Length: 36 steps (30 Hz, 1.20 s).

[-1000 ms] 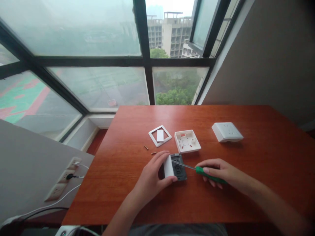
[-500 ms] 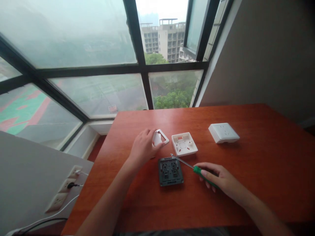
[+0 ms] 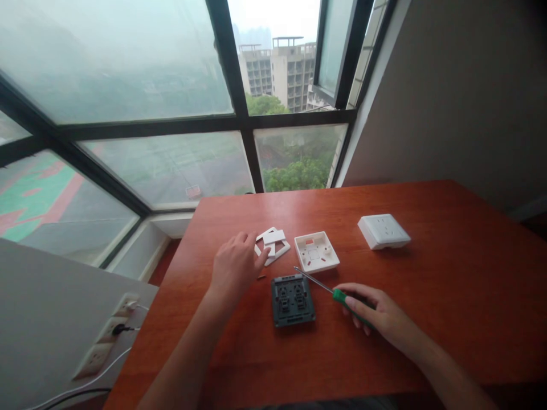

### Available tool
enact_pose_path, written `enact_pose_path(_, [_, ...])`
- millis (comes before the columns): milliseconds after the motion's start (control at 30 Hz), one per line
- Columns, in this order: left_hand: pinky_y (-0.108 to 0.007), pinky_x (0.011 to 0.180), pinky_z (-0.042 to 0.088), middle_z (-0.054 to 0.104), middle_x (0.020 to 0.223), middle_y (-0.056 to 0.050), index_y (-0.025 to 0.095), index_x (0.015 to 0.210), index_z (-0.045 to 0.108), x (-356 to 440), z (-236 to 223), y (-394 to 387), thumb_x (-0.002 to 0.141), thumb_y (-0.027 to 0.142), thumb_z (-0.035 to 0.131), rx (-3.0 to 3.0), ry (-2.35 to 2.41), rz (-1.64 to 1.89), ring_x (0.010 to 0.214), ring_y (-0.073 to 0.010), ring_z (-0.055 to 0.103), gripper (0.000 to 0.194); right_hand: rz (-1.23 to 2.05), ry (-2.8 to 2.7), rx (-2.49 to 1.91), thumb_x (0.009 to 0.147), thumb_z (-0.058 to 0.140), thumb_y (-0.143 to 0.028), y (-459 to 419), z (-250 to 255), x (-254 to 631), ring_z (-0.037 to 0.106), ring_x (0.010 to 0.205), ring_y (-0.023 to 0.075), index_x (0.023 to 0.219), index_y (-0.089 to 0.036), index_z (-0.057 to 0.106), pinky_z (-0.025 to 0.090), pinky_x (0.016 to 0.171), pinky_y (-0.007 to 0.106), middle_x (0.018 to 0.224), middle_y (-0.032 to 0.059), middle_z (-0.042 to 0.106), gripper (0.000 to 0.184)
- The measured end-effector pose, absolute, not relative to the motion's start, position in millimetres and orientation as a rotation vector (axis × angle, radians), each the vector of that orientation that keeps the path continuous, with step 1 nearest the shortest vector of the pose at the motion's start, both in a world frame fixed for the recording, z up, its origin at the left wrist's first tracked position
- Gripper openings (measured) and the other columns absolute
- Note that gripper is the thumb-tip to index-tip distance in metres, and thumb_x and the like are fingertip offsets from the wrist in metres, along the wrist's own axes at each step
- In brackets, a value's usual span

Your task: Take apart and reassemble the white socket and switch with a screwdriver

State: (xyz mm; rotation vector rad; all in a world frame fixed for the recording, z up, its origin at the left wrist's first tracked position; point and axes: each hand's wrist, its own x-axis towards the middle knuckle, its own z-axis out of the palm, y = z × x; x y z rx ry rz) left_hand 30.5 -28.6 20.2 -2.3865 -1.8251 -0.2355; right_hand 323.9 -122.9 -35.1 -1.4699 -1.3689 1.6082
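My left hand (image 3: 237, 263) is open at the left edge of a white frame (image 3: 285, 250), its fingers apart and partly in front of it. White rocker plates (image 3: 274, 237) lie across this frame on the table. My right hand (image 3: 370, 307) is wrapped round the green handle of a screwdriver (image 3: 317, 281), whose metal shaft points left. Below the shaft's tip sits a dark grey switch module (image 3: 293, 302) with two mechanisms facing up. A white mounting box (image 3: 317, 252) stands with its hollow side up, just beyond the tip. A small screw-like piece (image 3: 261, 277) lies near my left hand.
On the reddish-brown table (image 3: 461, 285), a white socket unit (image 3: 383, 231) stands at the back right. Windows rise behind the far edge. Down on the left wall are power sockets (image 3: 94, 359) with plugs and cables.
My left hand has let go of the white frame and drawn back left. The frame now lies flat with the rocker plates on it. My right hand keeps the screwdriver nearly still.
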Motion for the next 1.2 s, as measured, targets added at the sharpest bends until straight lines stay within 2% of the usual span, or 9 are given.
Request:
enact_pose_path(267, [-0.039, 0.085, 0.052, 0.062, 0.109, -0.006, 0.026, 0.113, 0.059, 8, 6, -76, 0.089, 0.029, 0.057, -2.785, -1.804, -0.586, 0.098, -0.0244, 0.062, 0.024, 1.607, -1.333, -1.452, 0.085, 0.057, -0.056, -123, -35, 322, 0.056, 0.059, 0.0125, 0.118, -0.017, 0.061, 0.043, 0.046, 0.024, 0.081, 0.0039, 0.063, 0.051])
enact_pose_path(333, [-0.042, 0.092, 0.051, 0.059, 0.120, -0.007, 0.027, 0.120, 0.056, 12, 2, -85, 0.085, 0.031, 0.064, -2.877, -1.793, -0.661, 0.108, -0.0260, 0.060, 0.036, 1.604, -1.325, -1.454, 0.085, 0.057, -0.055, -123, -35, 322, 0.055, 0.059, 0.0124, 0.118, -0.016, 0.060, 0.043, 0.046, 0.024, 0.082, 0.0041, 0.063, 0.050])
enact_pose_path(433, [-0.047, 0.103, 0.045, 0.049, 0.138, -0.010, 0.028, 0.132, 0.048, 23, -3, -97, 0.073, 0.036, 0.078, -3.003, -1.748, -0.683, 0.124, -0.0306, 0.050, 0.067, 1.598, -1.316, -1.460, 0.086, 0.057, -0.053, -123, -34, 322, 0.055, 0.060, 0.0120, 0.118, -0.016, 0.060, 0.043, 0.047, 0.024, 0.083, 0.0043, 0.063, 0.049])
enact_pose_path(567, [-0.052, 0.106, 0.041, 0.042, 0.145, -0.012, 0.027, 0.138, 0.041, 37, -9, -106, 0.061, 0.038, 0.087, -3.065, -1.695, -0.603, 0.130, -0.0346, 0.043, 0.090, 1.575, -1.267, -1.452, 0.087, 0.056, -0.054, -123, -37, 321, 0.055, 0.058, 0.0120, 0.118, -0.016, 0.059, 0.043, 0.047, 0.024, 0.082, 0.0040, 0.062, 0.049])
enact_pose_path(733, [-0.052, 0.106, 0.041, 0.046, 0.142, -0.010, 0.028, 0.136, 0.043, 43, -13, -108, 0.067, 0.026, 0.081, -3.051, -1.664, -0.569, 0.128, -0.0326, 0.045, 0.078, 1.541, -1.176, -1.450, 0.086, 0.057, -0.053, -124, -43, 321, 0.054, 0.059, 0.0120, 0.120, -0.017, 0.057, 0.042, 0.048, 0.024, 0.081, 0.0026, 0.061, 0.049])
enact_pose_path(833, [-0.050, 0.105, 0.043, 0.049, 0.138, -0.009, 0.027, 0.133, 0.047, 44, -12, -107, 0.063, 0.024, 0.081, -3.038, -1.692, -0.573, 0.124, -0.0324, 0.048, 0.078, 1.501, -1.113, -1.443, 0.084, 0.061, -0.051, -124, -41, 320, 0.053, 0.058, 0.0121, 0.121, -0.018, 0.055, 0.041, 0.048, 0.024, 0.082, 0.0022, 0.060, 0.050])
enact_pose_path(1033, [-0.045, 0.098, 0.050, 0.055, 0.130, -0.010, 0.024, 0.124, 0.054, 38, -5, -101, 0.058, 0.026, 0.081, -3.008, -1.713, -0.730, 0.115, -0.0313, 0.056, 0.071, 1.201, -1.196, -1.496, 0.087, 0.057, -0.049, -97, -29, 325, 0.045, 0.053, 0.0120, 0.121, -0.017, 0.054, 0.037, 0.049, 0.025, 0.061, -0.0050, 0.048, 0.048])
enact_pose_path(1100, [-0.044, 0.098, 0.050, 0.055, 0.130, -0.010, 0.024, 0.124, 0.054, 38, 0, -95, 0.061, 0.029, 0.081, -2.989, -1.699, -0.811, 0.115, -0.0303, 0.056, 0.069, 1.043, -1.303, -1.585, 0.086, 0.056, -0.049, -77, -30, 325, 0.049, 0.055, 0.0146, 0.117, -0.015, 0.057, 0.040, 0.052, 0.027, 0.062, -0.0025, 0.053, 0.046])
enact_pose_path(1200, [-0.043, 0.100, 0.048, 0.053, 0.133, -0.009, 0.026, 0.127, 0.052, 44, 8, -80, 0.064, 0.031, 0.080, -2.973, -1.653, -0.881, 0.119, -0.0295, 0.054, 0.070, 0.889, -1.422, -1.614, 0.080, 0.061, -0.045, -48, -37, 321, 0.061, 0.079, 0.0226, 0.109, -0.014, 0.062, 0.047, 0.073, 0.034, 0.085, 0.0073, 0.067, 0.042])
